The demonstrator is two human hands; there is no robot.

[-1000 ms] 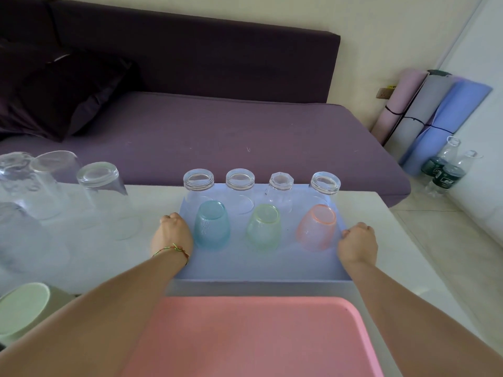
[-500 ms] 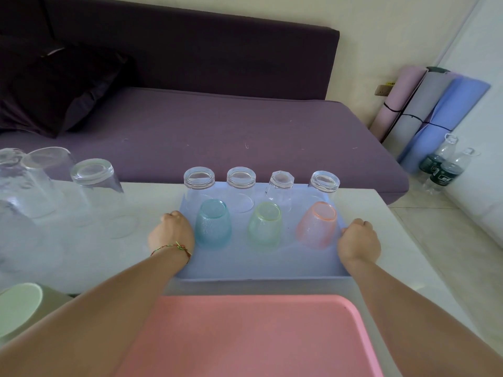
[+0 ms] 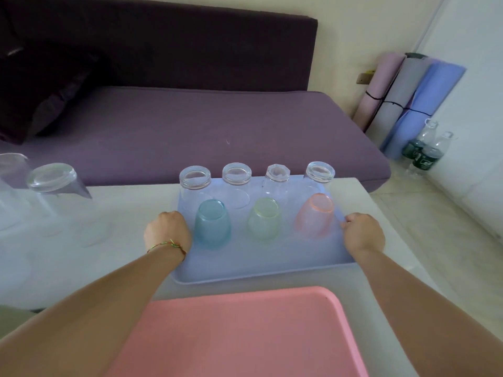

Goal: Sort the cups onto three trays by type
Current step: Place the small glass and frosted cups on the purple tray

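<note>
Blue tray (image 3: 261,270), with cups at twelve o'clock, is clamped at its sides by my left hand (image 3: 167,231) and right hand (image 3: 363,234); I'd slide it level and slowly.

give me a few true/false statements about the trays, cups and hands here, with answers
1. Seven cups stand on the blue tray. True.
2. The pink tray holds three cups. False: nothing is on it.
3. The left hand and right hand are at opposite sides of the blue tray. True.
4. The cups on the blue tray stand mouth up. False: all are upside down.
5. The pink cup is the front-row cup nearest the left hand. False: the blue cup is; the pink cup is nearest the right hand.
</note>
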